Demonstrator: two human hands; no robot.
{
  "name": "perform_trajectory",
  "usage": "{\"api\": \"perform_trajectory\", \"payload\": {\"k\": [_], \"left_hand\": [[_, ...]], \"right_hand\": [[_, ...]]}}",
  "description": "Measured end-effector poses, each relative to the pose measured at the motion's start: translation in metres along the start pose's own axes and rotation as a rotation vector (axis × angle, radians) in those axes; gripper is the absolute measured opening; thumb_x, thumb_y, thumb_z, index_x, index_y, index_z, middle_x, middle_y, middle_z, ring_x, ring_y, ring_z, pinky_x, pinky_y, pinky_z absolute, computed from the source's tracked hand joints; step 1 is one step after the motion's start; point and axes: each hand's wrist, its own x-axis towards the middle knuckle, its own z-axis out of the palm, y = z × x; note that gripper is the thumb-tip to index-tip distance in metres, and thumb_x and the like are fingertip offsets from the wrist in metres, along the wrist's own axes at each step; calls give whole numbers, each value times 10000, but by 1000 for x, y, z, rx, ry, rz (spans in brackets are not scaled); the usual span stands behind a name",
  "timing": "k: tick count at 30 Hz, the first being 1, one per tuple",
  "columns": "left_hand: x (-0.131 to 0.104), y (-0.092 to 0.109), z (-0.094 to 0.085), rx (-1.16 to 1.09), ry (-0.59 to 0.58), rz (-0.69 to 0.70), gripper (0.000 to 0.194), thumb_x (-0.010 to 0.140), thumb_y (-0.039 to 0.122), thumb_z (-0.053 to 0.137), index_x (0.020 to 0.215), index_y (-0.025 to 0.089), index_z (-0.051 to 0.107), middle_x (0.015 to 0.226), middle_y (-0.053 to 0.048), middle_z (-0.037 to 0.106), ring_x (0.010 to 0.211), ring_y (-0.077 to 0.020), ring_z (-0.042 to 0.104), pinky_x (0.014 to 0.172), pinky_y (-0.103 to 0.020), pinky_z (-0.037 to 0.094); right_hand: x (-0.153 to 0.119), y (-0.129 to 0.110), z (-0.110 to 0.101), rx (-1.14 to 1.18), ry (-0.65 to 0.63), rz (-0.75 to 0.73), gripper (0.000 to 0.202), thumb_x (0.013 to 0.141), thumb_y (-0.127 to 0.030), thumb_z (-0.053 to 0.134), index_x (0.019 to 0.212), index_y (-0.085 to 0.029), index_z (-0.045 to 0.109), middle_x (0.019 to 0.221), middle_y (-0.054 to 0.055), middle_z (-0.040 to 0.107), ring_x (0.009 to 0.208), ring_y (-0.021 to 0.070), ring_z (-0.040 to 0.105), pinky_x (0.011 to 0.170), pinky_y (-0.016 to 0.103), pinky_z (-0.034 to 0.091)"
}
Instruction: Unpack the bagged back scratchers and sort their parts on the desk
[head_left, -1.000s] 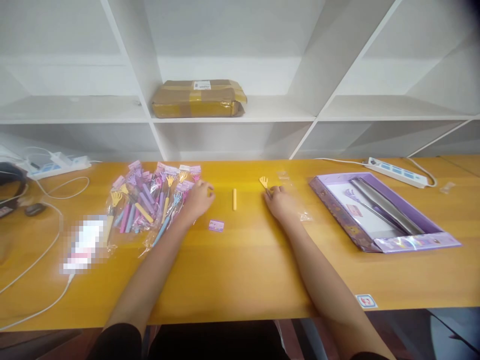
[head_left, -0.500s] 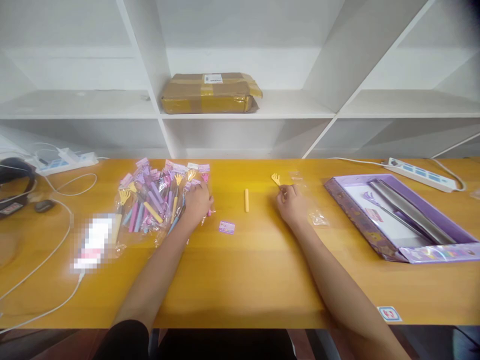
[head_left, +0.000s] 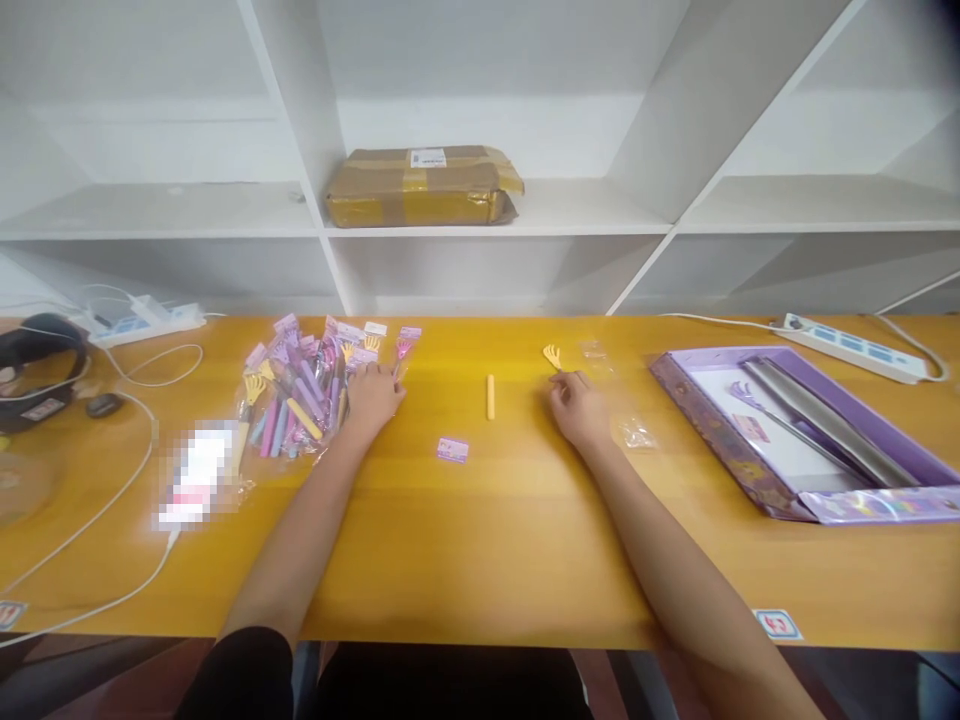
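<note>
My left hand (head_left: 373,402) lies over the right side of a pile of plastic-wrapped back scratchers (head_left: 304,385), its fingers laid across the packets. A pink-headed back scratcher (head_left: 403,348) in its wrapper pokes out beyond those fingers. My right hand (head_left: 581,408) rests on the table with curled fingers, closed at the neck of a yellow back scratcher (head_left: 552,356); only the hand-shaped head shows. Between my hands lie a loose yellow tube (head_left: 491,397) and a small purple card (head_left: 452,450).
Clear plastic wrappers (head_left: 636,433) lie beside my right hand. A purple open box (head_left: 806,425) at right holds a purple scratcher. Left are a lit phone (head_left: 196,475), cables and a power strip (head_left: 146,325); another power strip (head_left: 855,347) stands at right. A taped carton (head_left: 424,187) sits on the shelf.
My left hand has moved left, and the packets at the pile's right side have shifted left with it, closer together. My right hand has hardly moved.
</note>
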Motion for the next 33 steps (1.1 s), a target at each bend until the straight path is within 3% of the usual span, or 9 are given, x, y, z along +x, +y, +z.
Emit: {"api": "perform_trajectory", "payload": {"k": [7, 13, 16, 18, 20, 23, 26, 30, 33], "left_hand": [[6, -23, -6, -7, 11, -95, 432, 965, 306, 563, 1281, 54, 715, 1241, -266, 730, 1264, -433, 616, 1062, -518, 496], [0, -8, -25, -125, 2, -91, 293, 919, 264, 644, 1177, 149, 722, 1093, -178, 774, 1159, -370, 702, 989, -452, 541], [-30, 8, -40, -311, -54, -46, 329, 921, 296, 667, 1230, 183, 658, 991, -73, 766, 862, -247, 737, 790, -347, 557], [-62, 17, -46, -604, -181, 37, 410, 882, 258, 692, 1281, 204, 618, 926, -17, 726, 752, -197, 690, 690, -303, 512], [-97, 22, -47, -837, -408, 177, 499, 842, 227, 711, 1328, 225, 596, 877, 22, 672, 722, -171, 641, 649, -274, 471], [-136, 25, -40, -1029, -690, 294, 482, 830, 215, 722, 1300, 231, 618, 852, 45, 611, 670, -134, 552, 623, -255, 425], [-149, 29, -26, -1206, -797, 328, 434, 875, 325, 771, 1272, 206, 643, 892, 19, 624, 704, -133, 555, 656, -260, 452], [-149, 37, -4, -1459, -782, 175, 576, 960, 594, 728, 1352, 186, 619, 826, 16, 608, 657, -136, 563, 635, -267, 467], [-153, 38, 7, -1482, -764, 138, 641, 956, 625, 751, 1411, 202, 593, 798, 30, 588, 639, -129, 549, 616, -257, 452]], "right_hand": [[2, -3, -1, 21, -12, 4, 235, 975, -271, 503, 1060, -200, 710, 1042, 124, 747, 845, 249, 680, 785, 356, 522], [5, -25, -16, 108, 27, 12, 253, 1004, -301, 466, 1034, -206, 699, 998, 121, 727, 842, 245, 667, 821, 378, 540], [1, -52, -26, 326, -21, 42, 274, 1034, -415, 513, 1108, -208, 677, 1016, 98, 716, 798, 217, 653, 793, 378, 556], [-7, -75, -29, 583, -161, 131, 400, 1028, -536, 573, 1258, -213, 623, 1102, 88, 717, 730, 182, 648, 679, 345, 553], [-20, -98, -27, 858, -353, 259, 565, 993, -639, 631, 1374, -230, 549, 1112, 71, 722, 664, 159, 648, 548, 296, 504], [-42, -128, -19, 1124, -536, 408, 585, 930, -677, 725, 1276, -232, 564, 793, -34, 670, 527, 123, 555, 450, 230, 392], [-64, -147, -11, 1193, -556, 435, 502, 933, -685, 731, 1052, -225, 570, 577, -96, 533, 441, 95, 436, 431, 213, 348], [-91, -159, -2, 1105, -638, 315, 463, 1010, -674, 645, 1106, -222, 608, 621, -59, 592, 464, 130, 518, 441, 247, 436], [-100, -156, 3, 933, -482, 115, 407, 1029, -562, 686, 1265, -238, 617, 891, 37, 710, 644, 175, 652, 518, 289, 553]]}}
